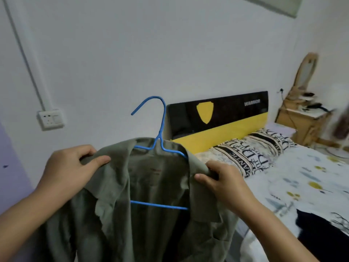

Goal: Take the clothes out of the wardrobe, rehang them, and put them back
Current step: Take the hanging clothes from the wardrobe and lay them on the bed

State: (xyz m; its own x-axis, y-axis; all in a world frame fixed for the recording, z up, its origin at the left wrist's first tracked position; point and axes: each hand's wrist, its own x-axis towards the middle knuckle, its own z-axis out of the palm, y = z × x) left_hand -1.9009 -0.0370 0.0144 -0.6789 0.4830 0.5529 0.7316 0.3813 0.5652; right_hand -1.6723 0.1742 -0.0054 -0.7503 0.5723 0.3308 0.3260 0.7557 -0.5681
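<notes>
The olive-green shirt (132,195) hangs on a blue wire hanger (159,142), held up in front of the person, beside the bed (302,176) and in front of the white wall. The wardrobe is not in view.

Handling judgement: the fabric looks soft, limp and light. It creases readily and has no stiffness of its own; the hanger gives it all its shape. It is not fragile. The hanger wire is thin and smooth, so the shoulders can slide off if it tilts. The shoulder seams, over the hanger's arms, are the best place to take hold. The hook is the best hold for carrying.

The left hand (69,171) pinches the left shoulder of the shirt, thumb on the front and fingers curled behind the cloth. The right hand (224,182) grips the right shoulder and collar edge in the same way. Neither hand holds the hook, which stands free above the collar. The front is open, and the hanger's lower bar shows through the gap.

Writing: a small reddish mark sits inside the neck, too blurred to read. The black-and-yellow headboard (222,120) bears a yellow shield and the word "WARRIOR". The black-and-white pillow (255,154) carries large lettering; only "ANTIC" reads with confidence. A socket plate (50,119) is fixed to the wall at left.
</notes>
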